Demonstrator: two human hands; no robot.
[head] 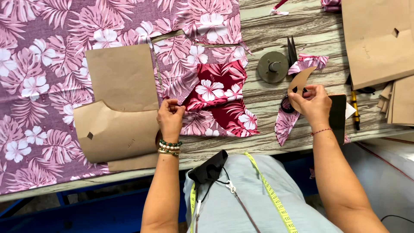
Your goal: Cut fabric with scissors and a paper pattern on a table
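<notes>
We are at a long cutting table (267, 99) with a grey wood-grain top, and most of its left part is covered by mauve cloth with pink leaves and white flowers (39, 64).

Our right hand (312, 103) pinches a small curved paper pattern piece (299, 82) between thumb and fingers, and it holds it against a narrow strip of the pink leaf cloth (285, 123) that hangs down toward the table edge. We think the piece is kept on the strip so that both stay matched. Something dark and round sits under the fingers, but we cannot tell what it is.

Our left hand (171, 117) is closed, and its fingertips grip the edge of a dark red flowered cloth piece (220, 97); it seems to hold this cloth flat and in place. Just beside the wrist lie two brown paper patterns (116, 108), one over the other, resting on the mauve cloth.

Farther out, scissors (292, 49) and a round metal weight (273, 67) lie near the right hand, within easy reach. More brown paper patterns (375, 39) are stacked at the right end. A yellow measuring tape (267, 185) hangs over our body.
</notes>
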